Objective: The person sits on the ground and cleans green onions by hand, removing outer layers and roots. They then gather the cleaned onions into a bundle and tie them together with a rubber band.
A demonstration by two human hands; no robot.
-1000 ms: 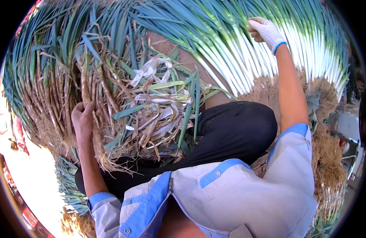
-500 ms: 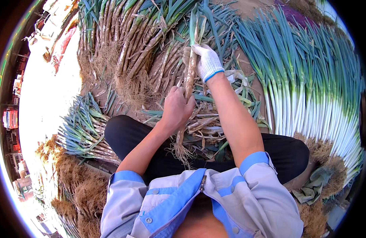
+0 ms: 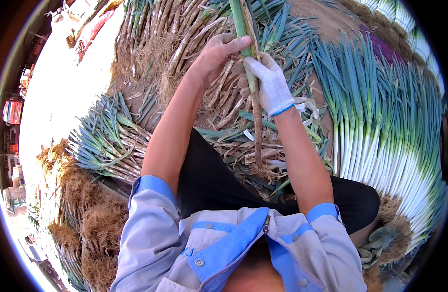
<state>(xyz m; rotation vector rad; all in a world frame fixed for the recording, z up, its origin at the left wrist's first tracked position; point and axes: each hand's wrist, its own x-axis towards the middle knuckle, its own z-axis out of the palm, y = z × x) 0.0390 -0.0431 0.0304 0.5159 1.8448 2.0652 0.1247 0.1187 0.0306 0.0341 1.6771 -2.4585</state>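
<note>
Upright before me is one long green onion (image 3: pixel 253 95), its stem brown with dried skin and its green leaf running up past my hands. Bare, my left hand (image 3: pixel 223 54) is closed around the upper part, with the thumb across the green leaf. Just below it my right hand (image 3: pixel 271 85), in a white knitted glove with a blue cuff edge, grips the stem. The lower stem hangs over a heap of stripped leaves and dry skins (image 3: pixel 233 141), its root end hard to tell from the litter.
Cleaned green onions (image 3: pixel 374 121) with white stems lie in a broad row at right. Unpeeled, soil-brown onions (image 3: pixel 153 29) are piled at the far left, with a smaller bunch (image 3: pixel 112 141) by my left knee. Bushy root bundles (image 3: pixel 100 224) sit at lower left; a dark green cloth (image 3: pixel 377 246) lies at lower right.
My left hand has moved from the lower stem up to the leaf end, above the gloved right hand. The right hand now sits slightly lower and farther right, and the onion has shifted right.
</note>
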